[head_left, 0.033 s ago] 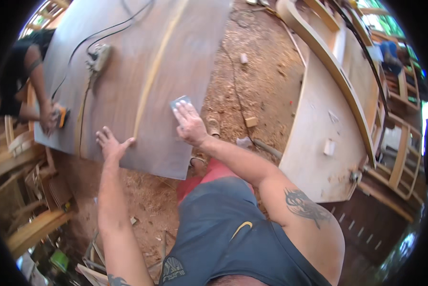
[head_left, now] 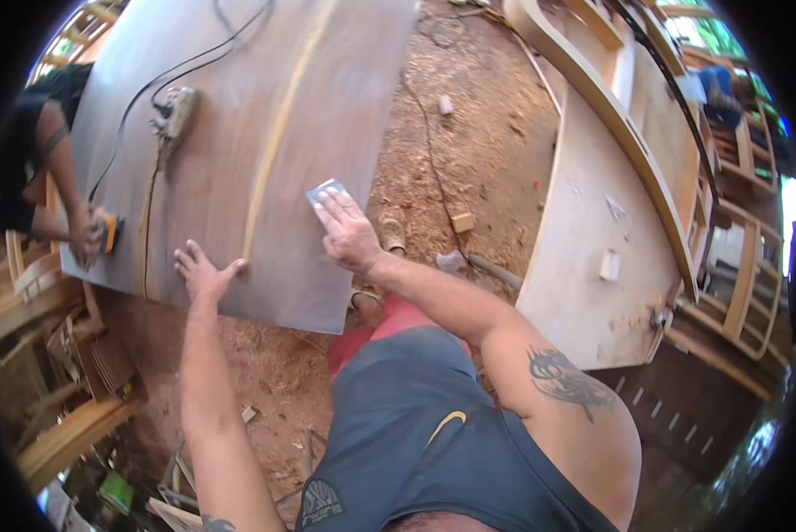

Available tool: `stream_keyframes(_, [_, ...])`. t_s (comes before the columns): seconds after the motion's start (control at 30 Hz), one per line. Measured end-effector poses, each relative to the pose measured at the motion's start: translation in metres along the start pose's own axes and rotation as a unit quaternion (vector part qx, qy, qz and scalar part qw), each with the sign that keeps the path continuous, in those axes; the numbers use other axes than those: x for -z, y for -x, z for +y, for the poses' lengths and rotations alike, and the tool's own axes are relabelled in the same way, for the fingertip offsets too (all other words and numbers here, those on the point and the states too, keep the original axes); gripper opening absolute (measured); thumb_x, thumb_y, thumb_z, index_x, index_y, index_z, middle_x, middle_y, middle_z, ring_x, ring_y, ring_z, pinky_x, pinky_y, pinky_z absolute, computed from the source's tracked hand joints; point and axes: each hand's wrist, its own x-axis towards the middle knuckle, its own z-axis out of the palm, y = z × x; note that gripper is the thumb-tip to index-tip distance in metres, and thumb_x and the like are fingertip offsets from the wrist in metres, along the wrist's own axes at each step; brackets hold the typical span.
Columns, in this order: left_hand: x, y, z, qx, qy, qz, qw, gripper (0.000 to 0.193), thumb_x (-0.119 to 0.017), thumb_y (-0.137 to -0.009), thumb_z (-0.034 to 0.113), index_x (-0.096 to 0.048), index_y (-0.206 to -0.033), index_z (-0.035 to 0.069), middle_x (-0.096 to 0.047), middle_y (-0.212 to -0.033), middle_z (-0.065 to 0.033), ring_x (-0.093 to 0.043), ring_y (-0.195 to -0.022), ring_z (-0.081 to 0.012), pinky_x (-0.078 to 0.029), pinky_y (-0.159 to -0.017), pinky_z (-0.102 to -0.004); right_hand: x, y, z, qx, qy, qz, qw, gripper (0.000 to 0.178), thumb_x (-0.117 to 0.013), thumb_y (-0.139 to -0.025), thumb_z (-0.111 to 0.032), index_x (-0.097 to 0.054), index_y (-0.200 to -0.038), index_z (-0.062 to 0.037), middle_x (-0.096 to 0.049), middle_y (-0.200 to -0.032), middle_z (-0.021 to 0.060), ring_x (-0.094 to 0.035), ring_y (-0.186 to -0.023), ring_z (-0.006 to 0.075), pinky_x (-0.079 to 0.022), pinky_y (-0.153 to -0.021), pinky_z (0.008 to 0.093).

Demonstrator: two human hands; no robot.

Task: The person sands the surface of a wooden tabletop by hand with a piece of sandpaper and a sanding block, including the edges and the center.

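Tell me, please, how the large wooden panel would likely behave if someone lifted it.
The wooden panel is probably heavy and awkward, being so broad. It seems fairly stiff, showing no obvious sag. Tilting it might let the pale power strip on top slide.

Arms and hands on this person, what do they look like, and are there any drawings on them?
The right arm has a dark, curly tattoo high up. The left arm shows part of a dark mark at the picture's bottom edge. No sleeves: the dark top is sleeveless. The left hand and right hand wear no gloves.
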Motion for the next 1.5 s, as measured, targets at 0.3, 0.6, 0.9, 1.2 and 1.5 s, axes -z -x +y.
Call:
stream_keyframes(0.3, [-0.003,-0.026,-0.002,-0.016,-0.032,0.016,0.999,0.146,-0.085,-0.063,0.075,-0.006,-0.167,0.010,-0.009,-0.169,-0.0329,-0.018,-0.154,-0.0530,-0.028,-0.124,-0.0557,0.052,-0.013,-0.057,-0.065,-0.264,0.112,0.956,0.058,-0.056,-0.079,0.001,-0.061,-0.136,-0.0054,-0.070,-0.127,0.0198,-0.068,-0.116,0.0359,-0.055,-0.102,0.0420])
stream_keyframes(0.6, [-0.033,0.045,0.052,-0.462,0.130,0.237,0.845,0.109,-0.086,-0.074,0.027,-0.026,-0.164,0.013,-0.023,-0.169,-0.0228,-0.028,-0.154,-0.0423,-0.031,-0.124,-0.0514,0.059,0.051,-0.033,-0.471,-0.300,0.061,0.828,0.037,-0.061,-0.087,-0.016,-0.065,-0.122,-0.0048,-0.074,-0.106,0.0219,-0.072,-0.100,0.0374,-0.055,-0.091,0.0421])
stream_keyframes(0.9, [0.005,0.193,0.177,-0.596,0.106,-0.040,0.795,0.091,-0.083,-0.078,0.022,-0.038,-0.156,0.007,-0.056,-0.144,-0.0212,-0.053,-0.134,-0.0415,-0.042,-0.113,-0.0499,0.085,0.086,-0.006,-0.463,-0.514,0.071,0.719,0.032,-0.070,-0.084,-0.021,-0.072,-0.111,-0.0038,-0.075,-0.105,0.0160,-0.071,-0.097,0.0288,-0.055,-0.087,0.0385])
stream_keyframes(1.2, [-0.009,0.144,0.113,-0.337,0.450,-0.113,0.819,0.074,-0.071,-0.090,0.034,-0.045,-0.149,-0.001,-0.064,-0.105,-0.0139,-0.066,-0.079,-0.0208,-0.055,-0.066,-0.0307,0.306,0.260,0.223,-0.518,0.265,0.374,0.722,0.055,-0.072,-0.082,-0.026,-0.061,-0.126,0.0058,-0.065,-0.124,0.0260,-0.059,-0.121,0.0411,-0.042,-0.113,0.0524])
stream_keyframes(1.5, [-0.009,0.147,0.137,-0.212,0.539,-0.167,0.798,0.064,-0.054,-0.105,0.045,-0.045,-0.152,0.003,-0.052,-0.083,-0.0049,-0.044,-0.051,-0.0079,-0.037,-0.042,-0.0230,0.382,0.354,0.244,-0.651,0.238,0.163,0.702,0.066,-0.071,-0.083,-0.035,-0.055,-0.144,-0.0167,-0.060,-0.137,0.0170,-0.051,-0.132,0.0382,-0.043,-0.110,0.0542])
